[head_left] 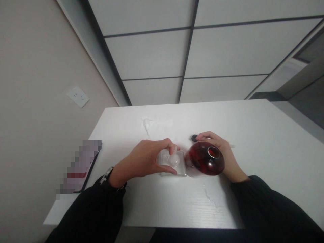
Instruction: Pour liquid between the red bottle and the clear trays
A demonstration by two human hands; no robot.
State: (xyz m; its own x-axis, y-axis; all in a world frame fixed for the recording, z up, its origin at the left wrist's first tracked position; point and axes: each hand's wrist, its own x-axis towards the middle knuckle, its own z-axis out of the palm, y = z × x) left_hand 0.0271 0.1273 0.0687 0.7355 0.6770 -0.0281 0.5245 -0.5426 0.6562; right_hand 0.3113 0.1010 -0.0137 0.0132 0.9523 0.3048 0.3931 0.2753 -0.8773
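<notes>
My left hand [145, 157] curves its thumb and forefinger around opposite edges of a clear plastic box [181, 170]. Between those fingers, a small translucent white round piece [174, 160] with a narrow stem sits over the box; its kind is unclear. Just to the right stands a dark red, glossy, rounded glass bottle [201, 158], its mouth uncapped. Behind the bottle, my right hand [225, 150] has its fingertips at a small round black cap [194, 138]. The bottle hides the thumb and part of the palm.
A phone [87, 168], blurred out, lies at the left end of the white table [164, 206]. Thin clear plastic wrapping [146, 124] lies toward the back. Wet-looking streaks [210, 197] mark the tabletop near me. White panels rise behind, and a wall is at left.
</notes>
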